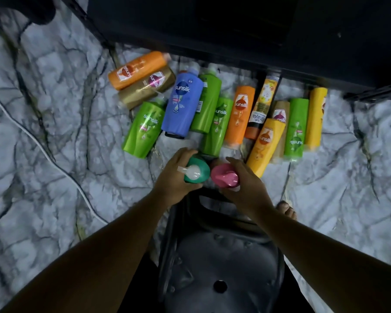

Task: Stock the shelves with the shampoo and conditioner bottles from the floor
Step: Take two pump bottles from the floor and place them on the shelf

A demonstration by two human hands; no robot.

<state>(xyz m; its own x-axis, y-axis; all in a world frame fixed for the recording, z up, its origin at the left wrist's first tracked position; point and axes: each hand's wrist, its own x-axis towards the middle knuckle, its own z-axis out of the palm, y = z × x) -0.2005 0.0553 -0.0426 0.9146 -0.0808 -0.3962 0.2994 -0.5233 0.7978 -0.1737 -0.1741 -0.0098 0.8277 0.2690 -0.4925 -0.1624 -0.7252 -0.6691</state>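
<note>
My left hand (174, 177) grips an upright teal-green bottle (195, 169) with a white pump top. Right beside it, my right hand (246, 184) grips a pink bottle (225, 177) seen from its cap end. Both bottles are held just above the marble floor (43, 132). Beyond them several shampoo and conditioner bottles lie on the floor: a large blue one (182, 102), green ones (143, 128), orange ones (239, 114) and yellow ones (265, 145). The dark shelf unit (235, 30) stands behind the bottles.
A black plastic stool (219, 267) stands directly below me between my arms. A white cable (43, 145) runs across the floor at left. Toes of a bare foot (286, 210) show to the right of the stool.
</note>
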